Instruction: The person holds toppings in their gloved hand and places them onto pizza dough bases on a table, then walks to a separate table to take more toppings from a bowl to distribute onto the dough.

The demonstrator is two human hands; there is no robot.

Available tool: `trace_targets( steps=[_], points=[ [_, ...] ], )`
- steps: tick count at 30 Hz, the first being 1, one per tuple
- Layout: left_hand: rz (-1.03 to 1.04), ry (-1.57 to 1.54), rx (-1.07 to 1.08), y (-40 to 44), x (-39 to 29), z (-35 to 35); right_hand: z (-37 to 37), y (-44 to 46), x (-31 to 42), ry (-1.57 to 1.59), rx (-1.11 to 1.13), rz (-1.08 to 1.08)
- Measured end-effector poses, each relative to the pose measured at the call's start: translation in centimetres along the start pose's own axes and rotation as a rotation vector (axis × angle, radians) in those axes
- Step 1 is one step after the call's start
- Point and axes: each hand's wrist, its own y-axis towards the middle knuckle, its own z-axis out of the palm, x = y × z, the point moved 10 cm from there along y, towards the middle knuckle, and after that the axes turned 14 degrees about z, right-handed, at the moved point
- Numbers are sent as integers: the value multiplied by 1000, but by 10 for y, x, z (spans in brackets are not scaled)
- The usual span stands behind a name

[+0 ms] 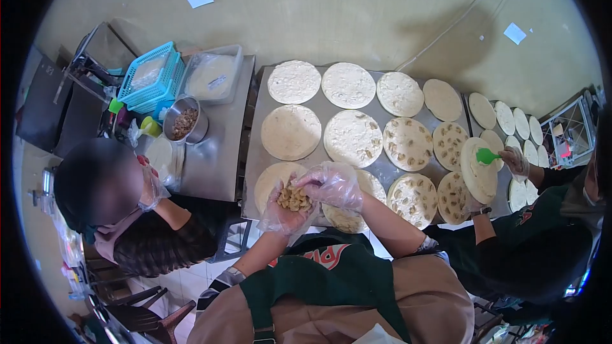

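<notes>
My left hand [285, 211], in a clear plastic glove, is cupped under a heap of light brown filling pieces [294, 199]. Over the heap, my right hand [329, 185], also gloved, has its fingers bent down at the pieces; what its fingertips pinch is too small to make out. Both hands are above the near edge of a metal table [253, 172]. Partly behind my left hand lies a pale round dough [271, 181], and another round [370, 185] is beside and under my right hand. Rounds dotted with brown pieces [408, 144] lie further right.
At the right a co-worker holds a dough round [478, 172] and a green spatula [488, 156]. Another person sits or stands at the left, near a steel bowl of filling [185, 121], a blue basket [153, 79] and a plastic tub [213, 76]. A chair [150, 315] stands lower left.
</notes>
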Motion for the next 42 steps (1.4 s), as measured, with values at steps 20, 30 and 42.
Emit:
trace_targets(
  steps=[20, 30, 42],
  points=[
    [158, -112, -337, -37, -15, -50, -265, 81, -248, -293, -830, 454],
    [334, -161, -343, -57, -37, -62, -236, 137, -184, -911, -735, 398],
    [259, -194, -148, -38, -43, -33, -194, 102, -139, -447, -735, 261]
  ],
)
